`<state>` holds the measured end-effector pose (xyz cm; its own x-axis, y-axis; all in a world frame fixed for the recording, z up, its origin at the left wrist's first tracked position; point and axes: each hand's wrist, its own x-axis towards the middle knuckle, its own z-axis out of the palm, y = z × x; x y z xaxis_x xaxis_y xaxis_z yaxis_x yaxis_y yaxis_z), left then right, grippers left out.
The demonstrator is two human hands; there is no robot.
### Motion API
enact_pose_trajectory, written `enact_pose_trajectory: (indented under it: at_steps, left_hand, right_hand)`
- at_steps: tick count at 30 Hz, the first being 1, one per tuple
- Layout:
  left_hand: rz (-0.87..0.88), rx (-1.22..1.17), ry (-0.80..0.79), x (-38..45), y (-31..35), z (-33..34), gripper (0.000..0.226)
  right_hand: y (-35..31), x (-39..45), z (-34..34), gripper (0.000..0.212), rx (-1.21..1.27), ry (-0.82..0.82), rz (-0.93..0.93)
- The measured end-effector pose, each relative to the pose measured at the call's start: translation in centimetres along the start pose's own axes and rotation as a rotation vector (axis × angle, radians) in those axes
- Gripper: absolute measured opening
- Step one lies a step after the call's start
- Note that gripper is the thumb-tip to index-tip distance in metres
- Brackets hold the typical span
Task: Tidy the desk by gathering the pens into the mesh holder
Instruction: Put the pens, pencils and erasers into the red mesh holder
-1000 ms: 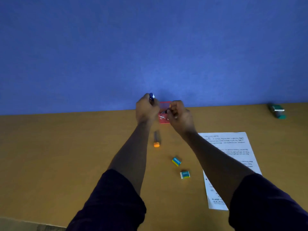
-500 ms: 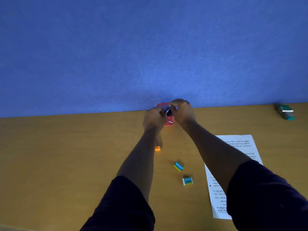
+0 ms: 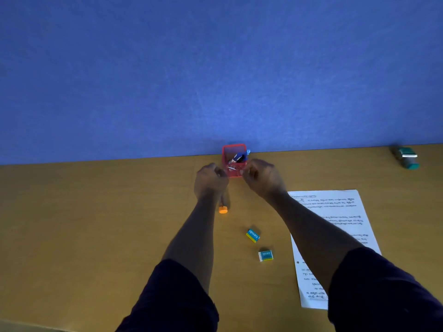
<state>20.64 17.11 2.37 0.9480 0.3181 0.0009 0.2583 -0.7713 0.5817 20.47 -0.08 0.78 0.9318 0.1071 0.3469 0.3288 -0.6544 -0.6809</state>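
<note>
While your two hands flank the holder, the scene reads like this:

Mesh holder: the red mesh holder (image 3: 234, 159) stands upright on the counter (image 3: 96, 224), right against the blue wall (image 3: 215, 68).
Pens: you can see a blue-capped pen (image 3: 241, 156) leaning inside the holder, its tip rising past the right rim; other pens below it are too small to tell apart.
Left hand: your left hand (image 3: 209, 180) sits just left of the holder, fingers (image 3: 218, 173) curled in; whether they grip anything you cannot tell.
Right hand: your right hand (image 3: 262, 178) sits just right of the holder, fingers curled loosely toward its wall; contact cannot be told.
Marker: an orange-capped marker (image 3: 223, 207) lies on the counter beside your left wrist, partly hidden.
Erasers: two small teal eraser boxes (image 3: 252, 235) and (image 3: 265, 255) lie between your forearms.
Paper: a printed sheet (image 3: 335, 212) lies under your right forearm.
Far right: a green stapler-like object (image 3: 406, 157) rests near the wall.
</note>
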Motion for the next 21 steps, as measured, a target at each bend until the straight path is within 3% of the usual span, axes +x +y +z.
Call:
enact_pose_trajectory:
  at_steps: [2, 6, 9, 14, 18, 21]
  left_hand:
    - [-0.132, 0.088, -0.098, -0.7, -0.9, 0.6, 0.018]
    - [-0.265, 0.231, -0.232, -2.3, -2.3, 2.1, 0.045]
    - [-0.265, 0.302, -0.27, -3.7, -3.1, 2.9, 0.053]
    - [-0.242, 0.315, -0.217, -4.8, -3.3, 3.3, 0.043]
    - [-0.086, 0.307, -0.105, -4.7, -2.9, 2.5, 0.035]
    - [0.035, 0.204, 0.01, -4.2, -2.8, 1.8, 0.035]
  right_hand:
    - [0.4, -1.3, 0.2, 0.015, -0.064, -0.216, -0.03]
    - [1.0, -3.6, 0.9, 0.035, -0.201, -0.646, 0.173]
    - [1.3, -5.2, 1.6, 0.044, -0.301, -0.713, 0.156]
    - [0.7, -6.4, 2.1, 0.047, -0.352, -0.82, 0.089]
    - [0.3, -6.9, 2.5, 0.034, -0.376, -0.859, 0.04]
    - [0.1, -7.0, 2.4, 0.039, -0.39, -0.854, -0.007]
